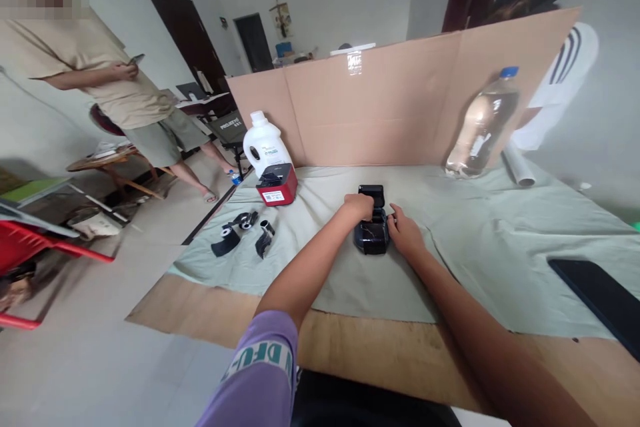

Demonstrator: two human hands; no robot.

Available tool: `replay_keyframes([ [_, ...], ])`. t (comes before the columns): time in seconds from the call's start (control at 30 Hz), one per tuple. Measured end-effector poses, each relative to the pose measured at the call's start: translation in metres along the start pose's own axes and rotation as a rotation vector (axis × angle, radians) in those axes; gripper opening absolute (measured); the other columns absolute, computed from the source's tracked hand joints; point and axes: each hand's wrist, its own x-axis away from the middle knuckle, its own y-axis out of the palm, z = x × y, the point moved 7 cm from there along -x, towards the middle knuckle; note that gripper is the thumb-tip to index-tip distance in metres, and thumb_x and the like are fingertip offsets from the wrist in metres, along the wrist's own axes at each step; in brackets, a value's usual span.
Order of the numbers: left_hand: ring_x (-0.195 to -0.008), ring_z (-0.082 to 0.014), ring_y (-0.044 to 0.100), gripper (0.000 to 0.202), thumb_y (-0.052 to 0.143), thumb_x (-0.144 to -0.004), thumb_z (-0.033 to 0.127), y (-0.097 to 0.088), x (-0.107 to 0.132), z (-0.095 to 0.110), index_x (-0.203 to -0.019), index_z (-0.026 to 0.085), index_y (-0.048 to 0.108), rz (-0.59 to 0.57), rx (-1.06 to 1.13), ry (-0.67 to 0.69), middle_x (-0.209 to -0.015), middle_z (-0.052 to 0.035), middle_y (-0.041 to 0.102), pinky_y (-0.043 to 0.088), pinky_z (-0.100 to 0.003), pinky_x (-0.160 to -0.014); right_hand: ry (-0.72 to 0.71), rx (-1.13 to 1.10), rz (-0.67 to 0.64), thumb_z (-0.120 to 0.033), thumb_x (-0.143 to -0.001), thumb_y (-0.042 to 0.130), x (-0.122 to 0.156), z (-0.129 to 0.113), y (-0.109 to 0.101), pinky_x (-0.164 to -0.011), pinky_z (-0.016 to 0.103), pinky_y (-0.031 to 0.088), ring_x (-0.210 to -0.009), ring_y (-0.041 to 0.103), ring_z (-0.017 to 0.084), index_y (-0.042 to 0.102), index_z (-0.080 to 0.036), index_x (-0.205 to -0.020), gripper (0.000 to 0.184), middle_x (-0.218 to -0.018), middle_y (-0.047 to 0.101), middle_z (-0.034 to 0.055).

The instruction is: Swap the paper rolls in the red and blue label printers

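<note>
A small black device with its lid flipped up, which looks like a portable receipt printer [374, 239], rests on the cloth in front of me. My left hand [359, 205] reaches into its opening from the left, fingers curled; the fingertips and anything between them are hidden. Against the printer's right side lies my right hand [406, 232], holding it there with the index finger partly raised. To the left on the cloth lie small rolls with loose black strips, one roll [265, 238] nearer the printer and others [230, 233] farther off.
Behind stands a cardboard panel [370, 113]. A white jug [267, 140] and a red-and-black box [277, 187] stand at back left, a big clear bottle [483, 127] and a tube [517, 165] at back right. A black phone-like slab [597, 297] lies right. A person [115, 80] stands left.
</note>
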Motion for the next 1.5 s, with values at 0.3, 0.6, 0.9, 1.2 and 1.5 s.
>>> replay_keyframes([
  [0.3,-0.107,-0.0346,0.067,0.038,0.087,-0.061,0.021,-0.034,0.015,0.015,-0.097,0.018,0.077,0.083,-0.055,0.115,-0.110,-0.0172,0.072,0.050,-0.041,-0.091,-0.071,0.020,0.003,-0.032,-0.100,0.025,0.000,-0.005,0.001,-0.083,0.040,0.049,-0.098,0.069,0.031,0.048,-0.009,-0.145,0.055,-0.119,0.072,0.0189],
  [0.6,-0.076,-0.0193,0.061,0.025,0.068,-0.077,0.037,-0.078,0.119,-0.130,-0.089,0.016,0.073,0.309,0.227,0.035,-0.083,-0.0045,0.069,0.041,-0.026,-0.065,-0.045,0.010,-0.010,-0.033,-0.100,0.025,-0.002,0.000,0.003,-0.085,0.040,0.049,-0.098,0.069,0.032,0.047,-0.011,-0.147,0.056,-0.117,0.072,0.0188],
  [0.9,-0.064,-0.0177,0.056,0.032,0.070,-0.074,0.047,-0.075,0.198,-0.308,-0.062,0.019,0.060,0.121,0.106,-0.470,-0.060,-0.0011,0.058,0.036,-0.024,-0.057,-0.050,0.001,0.013,-0.034,-0.100,0.026,-0.002,-0.001,0.003,-0.086,0.042,0.050,-0.099,0.069,0.033,0.049,-0.009,-0.145,0.057,-0.121,0.071,0.0202],
  [1.2,-0.082,-0.0261,0.067,0.023,0.072,-0.067,0.042,-0.015,0.178,-0.329,-0.063,0.020,0.065,0.134,0.073,-0.592,-0.073,-0.0078,0.072,0.044,-0.027,-0.065,-0.065,-0.019,0.014,-0.035,-0.099,0.027,-0.003,0.001,0.004,-0.087,0.042,0.050,-0.101,0.068,0.033,0.049,-0.010,-0.145,0.056,-0.121,0.071,0.0196],
  [1.5,-0.115,-0.0326,0.063,0.037,0.060,-0.083,0.042,-0.019,0.181,-0.313,-0.112,0.023,0.073,0.274,0.057,-0.609,-0.125,-0.0138,0.071,0.048,-0.033,-0.085,-0.055,-0.028,-0.014,-0.034,-0.100,0.027,-0.002,-0.001,0.003,-0.090,0.042,0.049,-0.106,0.068,0.034,0.048,-0.009,-0.145,0.056,-0.124,0.070,0.0207],
])
